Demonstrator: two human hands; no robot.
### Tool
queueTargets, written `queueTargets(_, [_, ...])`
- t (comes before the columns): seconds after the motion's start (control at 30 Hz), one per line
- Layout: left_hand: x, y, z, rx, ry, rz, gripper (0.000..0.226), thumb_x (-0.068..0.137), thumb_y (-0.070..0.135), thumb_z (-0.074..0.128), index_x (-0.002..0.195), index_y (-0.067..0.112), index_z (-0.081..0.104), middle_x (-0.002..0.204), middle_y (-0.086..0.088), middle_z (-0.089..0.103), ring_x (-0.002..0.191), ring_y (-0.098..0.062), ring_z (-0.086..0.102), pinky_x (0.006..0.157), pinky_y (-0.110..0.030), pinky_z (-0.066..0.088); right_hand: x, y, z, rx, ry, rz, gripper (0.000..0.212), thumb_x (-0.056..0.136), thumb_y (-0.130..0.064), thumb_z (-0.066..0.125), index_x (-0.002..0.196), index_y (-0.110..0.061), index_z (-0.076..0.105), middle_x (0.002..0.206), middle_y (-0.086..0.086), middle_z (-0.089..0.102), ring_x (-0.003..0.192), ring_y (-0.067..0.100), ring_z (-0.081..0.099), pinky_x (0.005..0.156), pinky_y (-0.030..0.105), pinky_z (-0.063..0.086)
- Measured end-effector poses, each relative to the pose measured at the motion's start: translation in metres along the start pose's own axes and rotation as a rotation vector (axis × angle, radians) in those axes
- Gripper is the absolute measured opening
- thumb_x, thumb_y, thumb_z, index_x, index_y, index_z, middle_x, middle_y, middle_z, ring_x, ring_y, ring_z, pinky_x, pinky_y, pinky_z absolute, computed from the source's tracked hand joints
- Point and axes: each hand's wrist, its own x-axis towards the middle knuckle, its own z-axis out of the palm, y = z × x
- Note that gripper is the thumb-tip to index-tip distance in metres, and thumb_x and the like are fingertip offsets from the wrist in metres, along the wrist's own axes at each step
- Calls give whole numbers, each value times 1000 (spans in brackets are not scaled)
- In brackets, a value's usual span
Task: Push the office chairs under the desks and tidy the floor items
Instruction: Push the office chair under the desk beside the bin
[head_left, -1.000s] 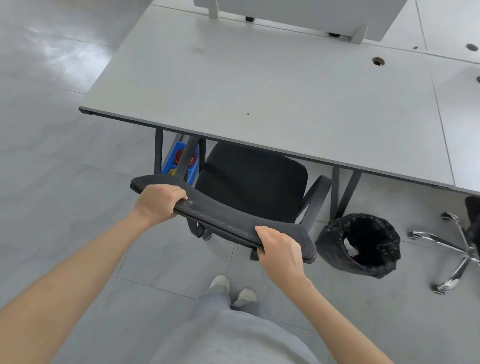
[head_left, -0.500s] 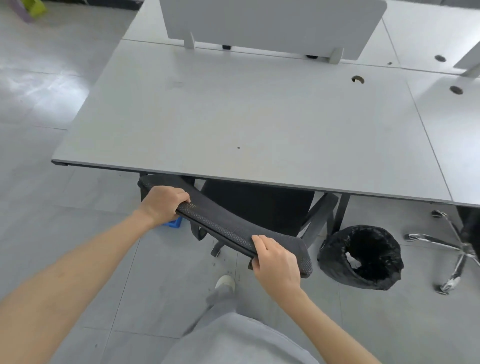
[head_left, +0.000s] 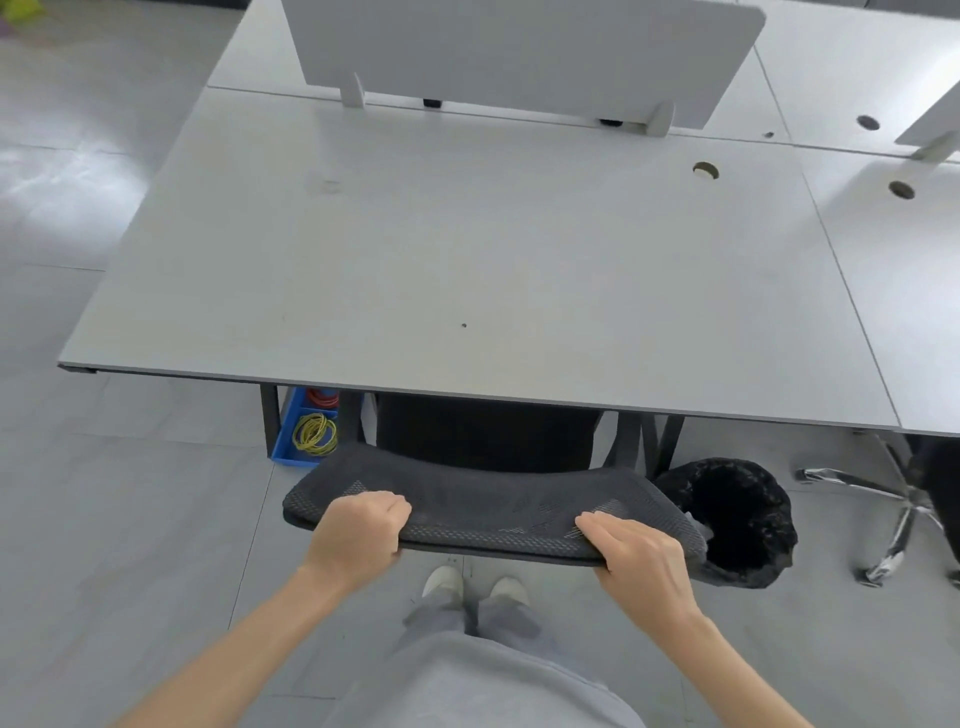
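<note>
Fingers (head_left: 387, 506) of my left hand (head_left: 358, 535) curl over the top of the chair (head_left: 488, 506) backrest, and my right hand (head_left: 641, 561) grips the same edge further along, so both hold it firmly. Its seat sits already under the desk (head_left: 467, 260), the backrest just short of the desk's front edge.

My guess is one last shove remains. Pushed askew, an armrest could catch a desk leg; pushed hard, the backrest could knock the desk edge.

Just right of the chair stands a black-lined bin (head_left: 737, 519), touching or nearly touching the backrest's corner, so a swing that way would tip it. Left, under the desk, a blue tray (head_left: 298, 447) holds rubber bands (head_left: 314, 434). Further right, another chair's chrome base (head_left: 893, 512) stands out on the floor, not yet pushed in. At the desk's back, a divider (head_left: 519, 52) stands.
</note>
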Motion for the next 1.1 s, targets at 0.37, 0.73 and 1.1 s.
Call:
queueTargets(0.37, [56, 3, -24, 78, -7, -62, 20, 41, 22, 78, 56, 17, 66, 51, 3, 64, 44, -18, 61, 35, -21, 43, 41, 27, -6, -64, 34, -34, 27, 56, -13, 68, 82, -15, 71, 77, -5, 72, 68, 16, 70, 47, 22, 53])
queueTargets(0.73, [82, 1, -27, 90, 65, -85, 30, 43, 15, 88, 69, 13, 73, 58, -1, 70, 49, -22, 64, 39, -27, 48, 72, 42, -8, -123, -48, 87, 35, 46, -18, 86, 77, -16, 69, 67, -5, 70, 61, 19, 66, 47, 24, 49])
queueTargets(1.1, [64, 24, -34, -161, 157, -14, 40, 73, 12, 71, 112, 9, 62, 112, -4, 64, 106, -21, 58, 86, -34, 50, 31, 15, -19, 233, 115, 123, 31, 85, -31, 55, 105, -11, 67, 109, 0, 69, 105, 17, 62, 95, 28, 45])
